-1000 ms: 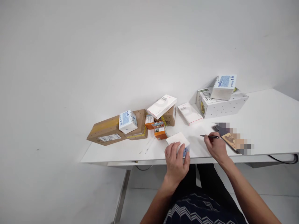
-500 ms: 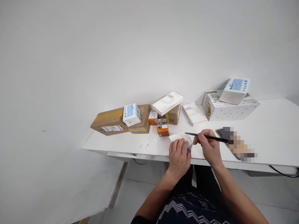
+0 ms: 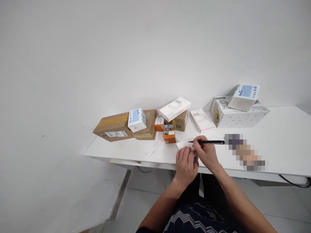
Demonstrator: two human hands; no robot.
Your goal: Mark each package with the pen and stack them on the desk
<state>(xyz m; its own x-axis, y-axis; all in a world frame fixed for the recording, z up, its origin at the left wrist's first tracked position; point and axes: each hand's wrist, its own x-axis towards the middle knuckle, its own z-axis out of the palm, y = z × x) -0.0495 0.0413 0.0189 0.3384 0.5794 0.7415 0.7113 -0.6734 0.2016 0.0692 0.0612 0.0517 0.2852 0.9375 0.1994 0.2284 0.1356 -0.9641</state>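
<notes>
Over white box (image 3: 184, 144), pen (image 3: 206, 142) level, tip leftward

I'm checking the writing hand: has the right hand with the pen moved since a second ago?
Yes. The right hand with the pen moved left, away from the blurred item, up against the small white box.

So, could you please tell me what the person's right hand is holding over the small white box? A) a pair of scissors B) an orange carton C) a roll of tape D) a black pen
D: the right hand grips a thin black pen, lying nearly level above the small white box that the left hand steadies on the table.
</notes>
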